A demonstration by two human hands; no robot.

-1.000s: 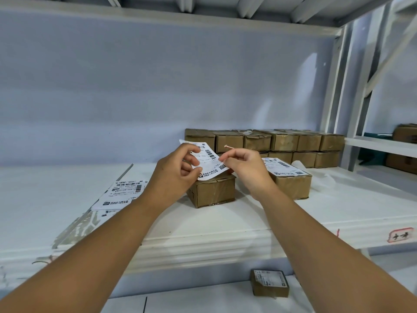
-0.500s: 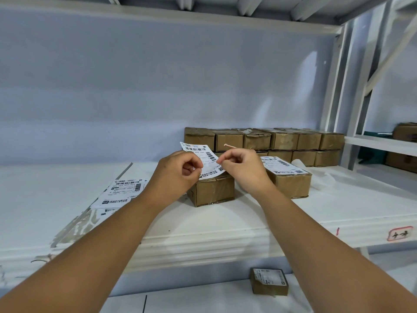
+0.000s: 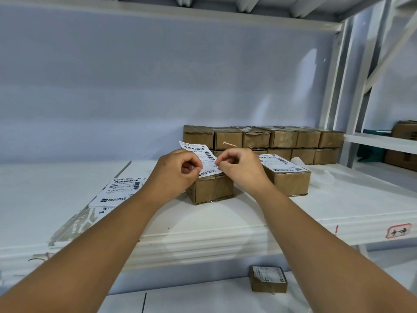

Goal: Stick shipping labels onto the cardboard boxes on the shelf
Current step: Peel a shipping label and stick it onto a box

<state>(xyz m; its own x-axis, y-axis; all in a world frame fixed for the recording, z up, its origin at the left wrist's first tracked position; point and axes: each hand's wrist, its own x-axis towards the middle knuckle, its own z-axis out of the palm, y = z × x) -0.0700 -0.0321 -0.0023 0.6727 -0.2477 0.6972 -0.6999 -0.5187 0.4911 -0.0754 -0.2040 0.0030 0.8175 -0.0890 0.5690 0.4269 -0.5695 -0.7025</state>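
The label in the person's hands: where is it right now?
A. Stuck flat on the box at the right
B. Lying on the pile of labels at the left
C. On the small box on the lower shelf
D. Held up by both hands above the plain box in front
D: the label is pinched between the left hand and right hand, just above the unlabelled box.

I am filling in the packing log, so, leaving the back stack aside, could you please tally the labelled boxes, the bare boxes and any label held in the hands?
Labelled boxes: 2
Bare boxes: 1
Held label: 1, pinched between the left hand and the right hand
Total: 4
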